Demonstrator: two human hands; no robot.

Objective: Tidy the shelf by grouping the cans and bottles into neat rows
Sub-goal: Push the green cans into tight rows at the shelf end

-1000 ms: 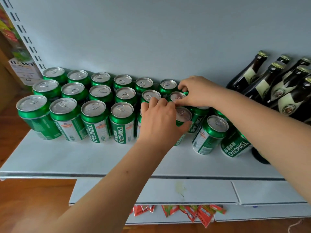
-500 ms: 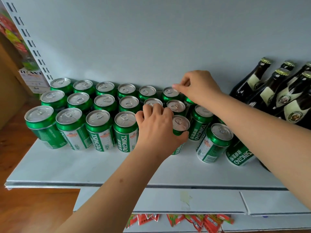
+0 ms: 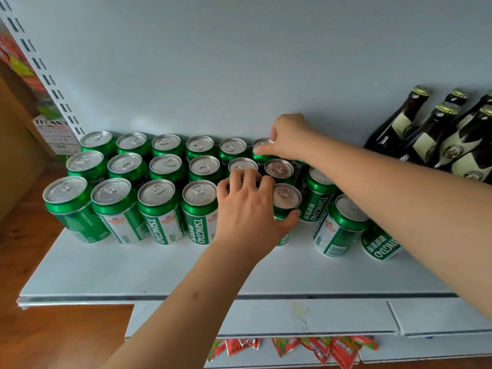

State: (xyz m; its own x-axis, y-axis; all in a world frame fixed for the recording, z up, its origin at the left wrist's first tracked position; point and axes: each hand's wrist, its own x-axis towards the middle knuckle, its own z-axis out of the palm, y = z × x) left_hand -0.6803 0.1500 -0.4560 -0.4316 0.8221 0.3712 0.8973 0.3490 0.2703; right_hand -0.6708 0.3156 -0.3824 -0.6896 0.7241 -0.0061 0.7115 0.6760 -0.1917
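On the white shelf (image 3: 133, 270) the green Tsingtao cans (image 3: 159, 187) already stand in three tidy rows from the left upright to about the middle, lids lined up front to back. The left hand (image 3: 247, 211) is curled over a front-row can (image 3: 286, 201), thumb against its side and fingers draped over the can beside it, which is mostly hidden; it looks like a grip for nudging these into line. The right hand (image 3: 287, 139) pinches the rim of the back-row can (image 3: 262, 149) at the end of that row, close to the back wall. What remains is the right-hand part: three loose cans (image 3: 340, 225) sit staggered and out of line under the right forearm, one largely covered by it. The brown beer bottles (image 3: 426, 134) cluster at the far right, leaning in the wide-angle view; whether they form rows cannot be told. Roughly two-thirds of the can work seems done.
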